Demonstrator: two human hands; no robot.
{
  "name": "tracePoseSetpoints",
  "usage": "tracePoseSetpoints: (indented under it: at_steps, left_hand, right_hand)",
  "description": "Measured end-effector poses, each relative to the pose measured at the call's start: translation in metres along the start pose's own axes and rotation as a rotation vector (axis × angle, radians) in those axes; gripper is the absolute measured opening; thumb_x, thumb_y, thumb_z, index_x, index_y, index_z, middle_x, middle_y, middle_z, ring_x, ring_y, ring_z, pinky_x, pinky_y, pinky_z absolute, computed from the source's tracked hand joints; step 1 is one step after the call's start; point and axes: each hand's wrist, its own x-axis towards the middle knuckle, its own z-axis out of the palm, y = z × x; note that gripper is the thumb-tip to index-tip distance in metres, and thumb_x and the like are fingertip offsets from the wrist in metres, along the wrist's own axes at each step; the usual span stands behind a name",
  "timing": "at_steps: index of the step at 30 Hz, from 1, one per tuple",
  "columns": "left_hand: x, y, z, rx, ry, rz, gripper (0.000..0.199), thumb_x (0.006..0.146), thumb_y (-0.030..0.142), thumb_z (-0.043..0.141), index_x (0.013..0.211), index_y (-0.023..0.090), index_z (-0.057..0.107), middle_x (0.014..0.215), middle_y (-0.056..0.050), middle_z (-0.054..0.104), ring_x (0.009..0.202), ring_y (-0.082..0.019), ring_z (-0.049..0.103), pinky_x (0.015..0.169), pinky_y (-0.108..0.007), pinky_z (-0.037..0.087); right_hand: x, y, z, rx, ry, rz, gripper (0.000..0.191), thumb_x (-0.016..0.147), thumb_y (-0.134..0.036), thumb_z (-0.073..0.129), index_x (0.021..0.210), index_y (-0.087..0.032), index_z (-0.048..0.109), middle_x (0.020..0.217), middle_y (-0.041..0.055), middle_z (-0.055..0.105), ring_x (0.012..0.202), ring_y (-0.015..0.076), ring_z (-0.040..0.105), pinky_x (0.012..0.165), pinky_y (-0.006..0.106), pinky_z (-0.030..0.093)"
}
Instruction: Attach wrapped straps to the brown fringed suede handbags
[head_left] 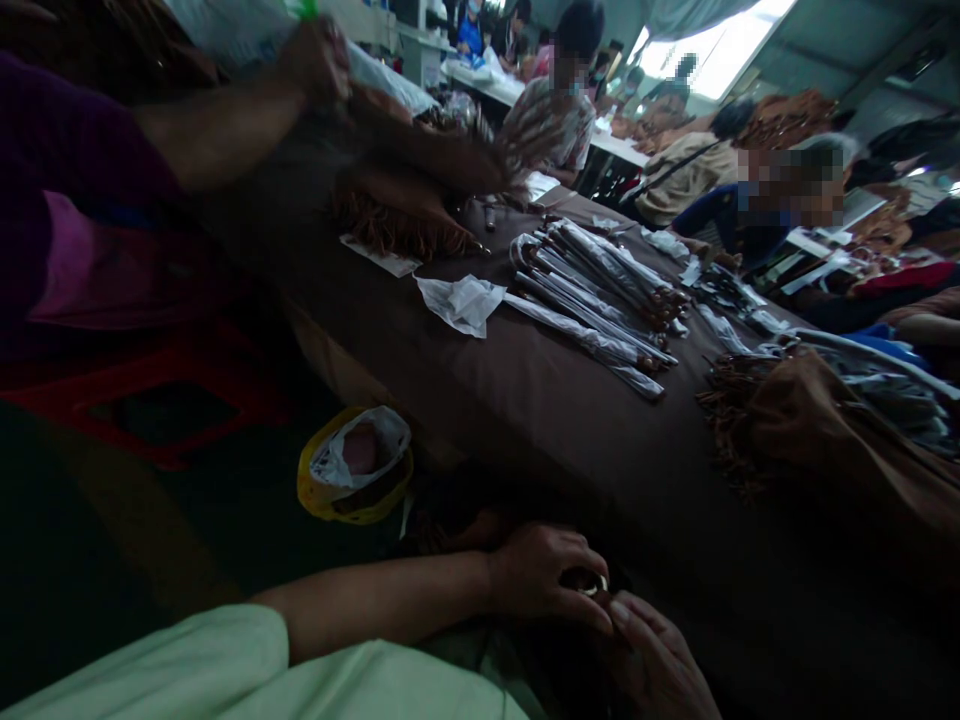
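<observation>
Low down, shiny ring (600, 583) between hands (544, 570) (660, 650)

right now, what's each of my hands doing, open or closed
Left hand: closed, fingers curled around a small shiny curved piece.
Right hand: fingertips meet the left's beside that piece; too dark to tell its grip.
</observation>
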Motion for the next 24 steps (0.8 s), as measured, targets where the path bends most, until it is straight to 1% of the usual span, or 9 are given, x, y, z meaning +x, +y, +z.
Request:
tracePoseSetpoints:
  at_steps: [5,8,11,13,16,18,19,22,24]
  left_hand:
    - [-0.005,-0.004,0.0,0.035,-0.082,0.077,0.037,0.079,0.049,0.066,0.093,0.014,0.066,0.082,-0.005,0.064,0.082,-0.014,0.059,0.08,-0.023,0.044]
    - [-0.004,-0.001,-0.006,0.046,-0.183,0.059,0.033,0.081,0.044,0.066,0.1,0.017,0.064,0.089,-0.005,0.066,0.087,-0.015,0.061,0.083,-0.023,0.044]
    - [0.0,0.012,-0.013,0.107,-0.289,-0.108,0.05,0.074,0.049,0.07,0.112,0.02,0.058,0.102,-0.005,0.066,0.092,-0.018,0.062,0.079,-0.025,0.047]
    - [0.003,0.024,-0.013,0.24,-0.316,-0.302,0.052,0.069,0.055,0.069,0.106,0.02,0.059,0.099,-0.005,0.066,0.087,-0.022,0.063,0.073,-0.029,0.049]
    - [0.007,0.036,-0.002,0.487,-0.168,-0.486,0.037,0.076,0.054,0.057,0.089,0.019,0.059,0.089,-0.006,0.065,0.081,-0.024,0.063,0.072,-0.036,0.049]
    - [0.007,0.036,0.007,0.573,-0.071,-0.467,0.031,0.08,0.049,0.052,0.085,0.019,0.056,0.086,-0.005,0.065,0.078,-0.023,0.062,0.071,-0.036,0.049]
    - [0.007,0.035,0.01,0.597,-0.059,-0.431,0.029,0.081,0.047,0.051,0.084,0.019,0.056,0.084,-0.005,0.064,0.076,-0.022,0.062,0.069,-0.035,0.048]
    - [0.003,0.026,0.016,0.659,-0.096,-0.25,0.024,0.085,0.042,0.047,0.083,0.019,0.054,0.079,-0.003,0.063,0.068,-0.02,0.061,0.061,-0.032,0.046]
    - [0.0,0.019,0.017,0.7,-0.117,-0.121,0.022,0.086,0.04,0.046,0.081,0.019,0.053,0.077,-0.002,0.062,0.066,-0.018,0.059,0.059,-0.031,0.044]
  right_hand:
    - [-0.002,-0.008,0.007,-0.011,-0.121,0.04,0.041,0.062,-0.056,0.078,0.07,-0.018,0.065,0.056,-0.0033,0.051,0.046,0.0075,0.042,0.04,0.018,0.035]
    - [-0.003,-0.014,0.003,-0.082,-0.147,-0.003,0.042,0.063,-0.057,0.076,0.067,-0.018,0.064,0.059,-0.0013,0.053,0.05,0.0095,0.046,0.044,0.019,0.037]
    - [-0.001,-0.017,-0.003,-0.192,-0.16,-0.017,0.044,0.066,-0.06,0.073,0.072,-0.018,0.065,0.059,-0.0012,0.053,0.05,0.0102,0.046,0.044,0.02,0.037]
    - [0.0,-0.016,-0.004,-0.269,-0.195,-0.015,0.047,0.067,-0.063,0.07,0.069,-0.017,0.063,0.052,-0.0038,0.047,0.044,0.0084,0.041,0.041,0.02,0.032]
    - [-0.002,-0.015,0.0,-0.312,-0.103,-0.075,0.05,0.069,-0.066,0.066,0.065,-0.017,0.057,0.048,-0.006,0.041,0.041,0.0077,0.037,0.04,0.02,0.027]
    - [-0.004,-0.014,0.003,-0.298,-0.058,-0.082,0.05,0.069,-0.067,0.065,0.064,-0.018,0.056,0.047,-0.006,0.041,0.042,0.0079,0.037,0.041,0.02,0.028]
    - [-0.006,-0.014,0.005,-0.277,-0.077,-0.061,0.05,0.069,-0.067,0.065,0.064,-0.018,0.056,0.047,-0.0056,0.043,0.042,0.0079,0.038,0.041,0.02,0.028]
    - [-0.01,-0.011,0.004,-0.203,-0.194,0.066,0.054,0.066,-0.07,0.066,0.062,-0.016,0.058,0.043,-0.0054,0.042,0.039,0.0068,0.036,0.04,0.019,0.027]
    - [-0.013,-0.009,0.001,-0.162,-0.213,0.113,0.053,0.064,-0.068,0.069,0.062,-0.016,0.06,0.045,-0.0047,0.044,0.039,0.0064,0.037,0.039,0.019,0.028]
